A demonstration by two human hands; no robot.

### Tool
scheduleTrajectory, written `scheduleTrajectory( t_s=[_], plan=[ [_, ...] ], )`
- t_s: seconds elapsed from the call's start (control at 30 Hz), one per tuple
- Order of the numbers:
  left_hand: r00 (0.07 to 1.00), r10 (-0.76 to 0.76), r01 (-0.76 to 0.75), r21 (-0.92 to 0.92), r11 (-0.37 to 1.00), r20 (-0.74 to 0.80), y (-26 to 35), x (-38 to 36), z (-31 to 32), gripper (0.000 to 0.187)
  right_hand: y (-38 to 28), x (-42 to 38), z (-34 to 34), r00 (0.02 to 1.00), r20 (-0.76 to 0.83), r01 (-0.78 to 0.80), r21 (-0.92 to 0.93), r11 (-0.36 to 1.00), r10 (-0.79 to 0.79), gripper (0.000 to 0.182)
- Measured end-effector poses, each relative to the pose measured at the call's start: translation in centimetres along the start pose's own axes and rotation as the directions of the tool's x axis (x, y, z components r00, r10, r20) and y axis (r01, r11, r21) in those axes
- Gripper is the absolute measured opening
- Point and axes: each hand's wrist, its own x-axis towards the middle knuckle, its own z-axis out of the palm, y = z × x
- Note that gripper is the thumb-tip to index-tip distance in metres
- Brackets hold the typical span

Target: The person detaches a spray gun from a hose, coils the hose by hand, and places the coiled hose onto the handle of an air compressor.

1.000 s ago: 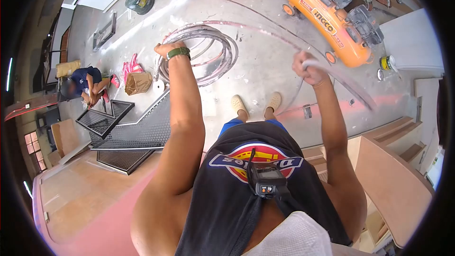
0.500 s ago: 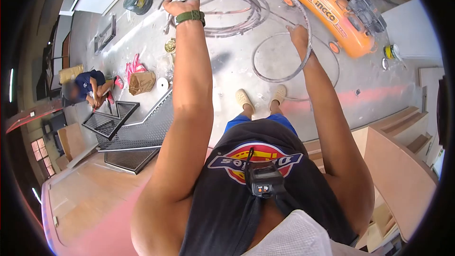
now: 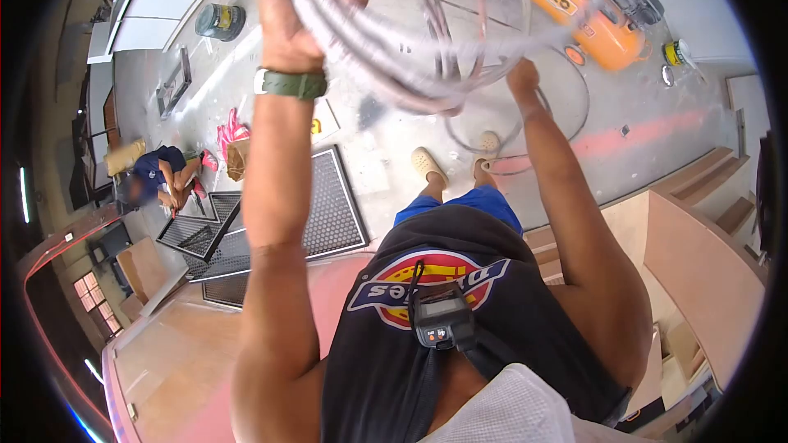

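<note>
A coiled grey hose (image 3: 386,57) hangs in several loops from my left hand (image 3: 300,12), whose fingers wrap round it near the top of the view. A green-strapped watch (image 3: 291,84) is on that wrist. Lower and to the right, my right hand (image 3: 523,75) is closed at a strand of the hose beside the coil; its fingertips are small and partly hidden. The loops in front of it are blurred by motion. More hose lies in curves on the floor near my feet.
An orange air compressor (image 3: 566,4) stands at the upper right, near a small can (image 3: 676,53). A dark bucket (image 3: 220,22) is at the upper left. Black mesh frames (image 3: 332,205) lie at the left, beside a crouching person (image 3: 156,168). Wooden panels (image 3: 698,271) stand at right.
My left hand has risen closer to the camera with the coil, which has swung and blurred. My right hand has moved slightly down. The view has shifted a little.
</note>
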Motion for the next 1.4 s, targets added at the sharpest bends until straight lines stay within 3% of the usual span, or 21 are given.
scheduleTrajectory(
  t_s=[0.07,0.1,0.13,0.17,0.2,0.27,0.37,0.4,0.5,0.6,0.7,0.83,0.87,0.9,0.97,1.0,1.03,1.1,1.17,1.3,1.4],
  plan=[
    [0.975,-0.210,0.187,0.230,0.955,0.080,1.7,-2.0,-0.2,0.040,3.5,2.5,0.5,0.988,-0.007,0.150,-0.145,0.978,-0.153,0.046],
    [0.990,-0.140,0.119,0.477,0.871,0.009,1.5,-3.2,0.0,0.051,3.8,3.6,-1.3,0.997,-0.013,-0.080,0.009,0.997,0.080,0.055],
    [0.986,-0.161,0.155,0.577,0.802,-0.040,1.8,-4.1,0.1,0.053,4.4,5.3,-3.0,0.964,0.141,-0.240,0.089,0.967,0.226,0.075],
    [0.980,-0.177,0.191,0.664,0.723,-0.090,2.1,-4.9,0.2,0.056,6.4,7.7,-1.7,0.963,0.081,-0.264,0.074,0.962,0.259,0.074],
    [0.969,-0.165,0.247,0.741,0.624,-0.184,2.2,-5.6,0.0,0.053,5.7,10.0,-5.2,0.792,0.444,-0.514,0.115,0.850,0.419,0.072],
    [0.945,-0.068,0.317,0.843,0.434,-0.320,1.6,-6.2,-0.2,0.050,6.3,11.4,-8.2,0.856,0.430,-0.444,0.325,0.835,0.288,0.069],
    [0.902,-0.032,0.415,0.842,0.344,-0.431,1.9,-6.9,-2.2,0.047,7.2,13.2,-11.0,0.934,0.348,-0.288,0.609,0.739,0.078,0.066],
    [0.886,-0.025,0.429,0.799,0.421,-0.462,2.1,-7.3,-3.2,0.037,7.4,13.7,-11.4,0.951,0.310,-0.233,0.689,0.686,0.011,0.065],
    [0.803,0.120,0.463,0.737,0.492,-0.584,4.4,-9.7,-8.0,0.028,8.0,15.6,-12.4,0.864,0.443,-0.405,0.324,0.855,0.241,0.054],
    [0.737,0.289,0.395,0.737,0.548,-0.611,5.4,-11.6,-10.4,0.019,11.3,13.0,-10.3,0.929,0.103,-0.350,0.561,0.751,0.356,0.047],
    [0.660,0.348,0.357,0.686,0.635,-0.666,6.2,-13.8,-13.0,0.016,14.0,12.5,-9.8,0.888,0.204,-0.362,0.862,0.354,0.412,0.046],
    [0.597,0.329,0.345,0.605,0.717,-0.731,4.8,-15.6,-16.2,0.016,6.3,9.8,-13.3,0.964,-0.050,-0.121,0.794,0.596,0.262,0.043],
    [0.592,0.343,0.316,0.602,0.733,-0.729,3.5,-15.3,-16.3,0.017,-0.7,7.1,-16.2,0.964,-0.137,-0.032,0.788,0.614,0.227,0.041],
    [0.585,0.358,0.287,0.599,0.748,-0.728,1.9,-14.8,-16.3,0.018,-6.0,4.9,-17.4,0.986,-0.118,-0.010,0.654,0.756,0.115,0.036],
    [0.555,0.349,0.261,0.557,0.789,-0.755,-0.3,-13.8,-18.0,0.019,-14.7,-2.3,-15.8,0.966,-0.089,0.191,0.877,0.441,-0.243,0.024],
    [0.577,0.354,0.138,0.516,0.845,-0.736,-1.4,-13.4,-19.9,0.021,-17.5,-6.5,-14.9,0.808,-0.264,0.491,0.797,0.352,-0.527,0.023],
    [0.650,0.347,0.003,0.459,0.888,-0.677,-2.6,-12.8,-20.1,0.025,-19.8,-10.4,-14.0,0.748,-0.171,0.394,0.892,0.221,-0.641,0.023],
    [0.586,0.439,-0.223,0.385,0.895,-0.681,-5.0,-10.8,-17.7,0.028,-21.4,-14.6,-16.9,0.628,-0.036,0.562,0.711,0.422,-0.777,0.023],
    [0.747,0.446,-0.393,0.213,0.895,-0.493,-6.0,-10.5,-17.8,0.032,-20.4,-14.0,-15.4,0.710,-0.051,0.456,0.793,0.404,-0.703,0.019],
    [0.805,0.457,-0.425,0.169,0.889,-0.379,-7.3,-9.2,-18.3,0.038,-19.2,-12.9,-19.1,0.622,-0.060,0.580,0.706,0.407,-0.781,0.021],
    [0.813,0.422,-0.414,0.111,0.904,-0.401,-7.9,-8.0,-16.8,0.034,-18.6,-13.1,-19.2,0.623,-0.018,0.605,0.646,0.467,-0.782,0.026]
  ],
)
